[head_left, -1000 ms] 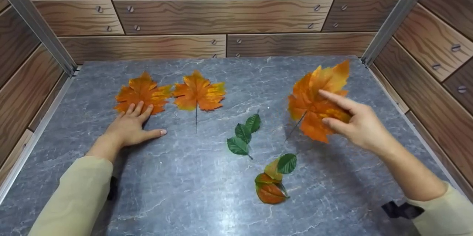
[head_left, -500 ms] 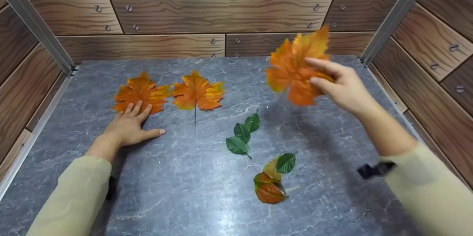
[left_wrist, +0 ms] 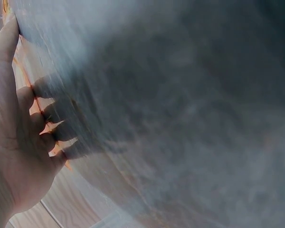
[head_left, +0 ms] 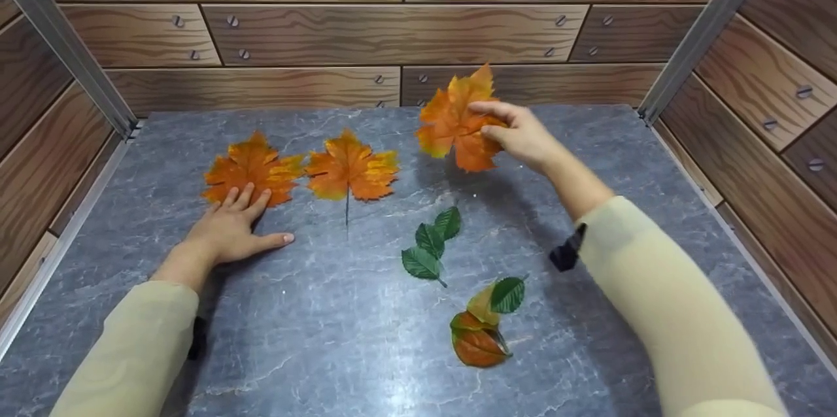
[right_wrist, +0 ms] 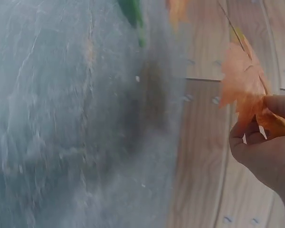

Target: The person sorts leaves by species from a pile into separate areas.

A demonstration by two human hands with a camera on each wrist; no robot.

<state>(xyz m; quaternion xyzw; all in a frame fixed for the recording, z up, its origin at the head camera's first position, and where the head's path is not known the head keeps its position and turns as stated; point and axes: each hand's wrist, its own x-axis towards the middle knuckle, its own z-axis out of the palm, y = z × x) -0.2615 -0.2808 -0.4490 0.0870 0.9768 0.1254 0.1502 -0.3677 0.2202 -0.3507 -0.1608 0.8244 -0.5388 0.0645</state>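
Observation:
My right hand (head_left: 526,136) pinches an orange maple leaf (head_left: 458,119) by its right edge, above the far part of the table. In the right wrist view the same leaf (right_wrist: 244,78) sits between thumb and fingers, its thin stem sticking out. My left hand (head_left: 232,227) lies with straight, spread fingers, the fingertips resting on the lower edge of another orange maple leaf (head_left: 252,165) at the left. Beside that leaf, a third maple leaf (head_left: 350,165) lies flat, its dark stem pointing toward me.
A sprig of green leaves (head_left: 428,244) lies near the middle of the grey marbled table (head_left: 314,338). Closer to me is a sprig of orange, yellow and green leaves (head_left: 480,335). Wood-patterned walls (head_left: 392,34) with metal corner posts enclose the back and sides.
My right hand has lifted the maple leaf from the table's right side and carried it left, then slightly lower, toward the other two. The left hand has stayed in place.

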